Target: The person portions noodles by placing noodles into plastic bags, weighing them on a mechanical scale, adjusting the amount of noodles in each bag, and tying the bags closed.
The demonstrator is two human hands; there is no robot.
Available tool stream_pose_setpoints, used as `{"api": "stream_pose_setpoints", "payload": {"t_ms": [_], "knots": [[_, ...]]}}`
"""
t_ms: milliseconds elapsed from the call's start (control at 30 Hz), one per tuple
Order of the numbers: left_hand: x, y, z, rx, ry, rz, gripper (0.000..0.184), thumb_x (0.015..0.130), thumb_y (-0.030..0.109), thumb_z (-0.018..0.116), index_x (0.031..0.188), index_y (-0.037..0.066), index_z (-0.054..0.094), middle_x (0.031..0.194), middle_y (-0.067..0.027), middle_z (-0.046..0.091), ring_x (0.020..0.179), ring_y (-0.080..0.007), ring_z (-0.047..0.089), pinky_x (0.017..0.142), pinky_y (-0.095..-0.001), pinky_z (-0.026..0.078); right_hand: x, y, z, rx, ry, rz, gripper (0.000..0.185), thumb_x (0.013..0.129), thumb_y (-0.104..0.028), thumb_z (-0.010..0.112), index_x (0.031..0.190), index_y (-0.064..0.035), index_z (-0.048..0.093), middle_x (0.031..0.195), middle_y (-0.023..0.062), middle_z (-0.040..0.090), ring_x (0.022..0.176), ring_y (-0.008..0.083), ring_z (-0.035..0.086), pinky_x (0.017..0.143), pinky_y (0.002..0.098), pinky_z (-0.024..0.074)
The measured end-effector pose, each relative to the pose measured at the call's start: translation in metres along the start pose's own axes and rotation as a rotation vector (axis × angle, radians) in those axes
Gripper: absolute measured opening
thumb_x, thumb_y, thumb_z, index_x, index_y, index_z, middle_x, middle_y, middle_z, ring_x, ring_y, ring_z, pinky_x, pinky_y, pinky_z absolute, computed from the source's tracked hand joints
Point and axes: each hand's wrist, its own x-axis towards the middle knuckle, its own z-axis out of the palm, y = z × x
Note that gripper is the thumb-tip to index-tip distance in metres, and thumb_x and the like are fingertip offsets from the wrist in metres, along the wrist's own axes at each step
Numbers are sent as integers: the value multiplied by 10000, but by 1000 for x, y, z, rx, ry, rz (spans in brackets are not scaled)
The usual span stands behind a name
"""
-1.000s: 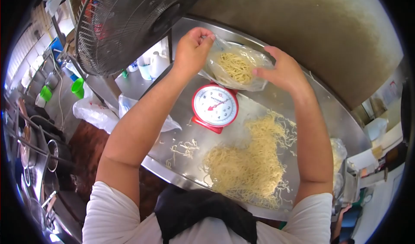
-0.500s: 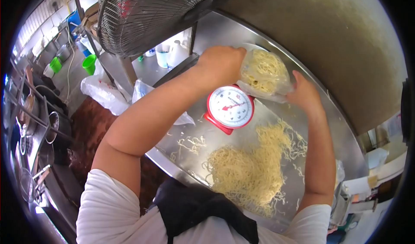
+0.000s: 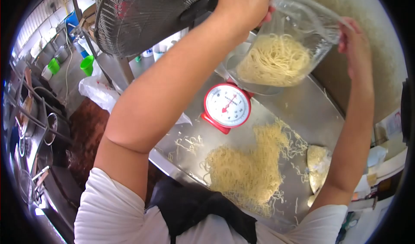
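Between my hands hangs a clear plastic bag of noodles (image 3: 276,60), lifted above the scale's metal pan (image 3: 235,62). My left hand (image 3: 246,4) is closed on one upper corner of the bag. My right hand (image 3: 354,41) pinches the opposite corner, so the mouth is stretched wide. Below the bag stands a red kitchen scale (image 3: 228,106) with a round white dial. Nearer to me, a large heap of loose yellow noodles (image 3: 246,170) lies on the steel table (image 3: 298,110).
A big black fan (image 3: 151,19) stands close by my left forearm. Filled plastic bags (image 3: 318,164) lie at the table's right side. A white plastic bag (image 3: 98,90) hangs at the left, with green buckets (image 3: 87,65) beyond. A wall rises behind the table.
Both hands have raised the noodle bag up off the scale pan and spread its mouth. The scale's needle has swung to a different position. Bags at the right have come into view.
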Motion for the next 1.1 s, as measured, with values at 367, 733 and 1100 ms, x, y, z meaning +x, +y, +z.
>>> {"api": "stream_pose_setpoints", "payload": {"t_ms": [367, 733, 1100], "knots": [[-176, -31, -101, 587, -539, -230, 139, 755, -29, 489, 820, 74, 554, 741, 26, 531, 680, -91, 535, 577, -249, 420, -203, 86, 20, 103, -593, 648, 76, 854, -111, 547, 886, -107, 615, 639, -61, 488, 522, 18, 441, 449, 174, 359], [-317, -98, -142, 648, -537, -338, 1061, 624, 480, 820, 1428, 55, 275, 1346, -184, 440, 1220, -332, 439, 1027, -424, 326, -297, 106, 61, 416, -683, 819, 77, 880, -55, 524, 884, -30, 597, 704, -12, 535, 528, 50, 459, 476, 199, 401], [-347, -170, -85, 74, -13, -816, 177, 938, 139, 513, 934, 13, 638, 807, -129, 642, 758, -184, 613, 693, -324, 489, -350, 150, 67, 67, -865, 449, 802, 650, -249, 834, 1319, -42, 444, 1152, 117, 572, 993, 189, 567, 826, 331, 472]]}}
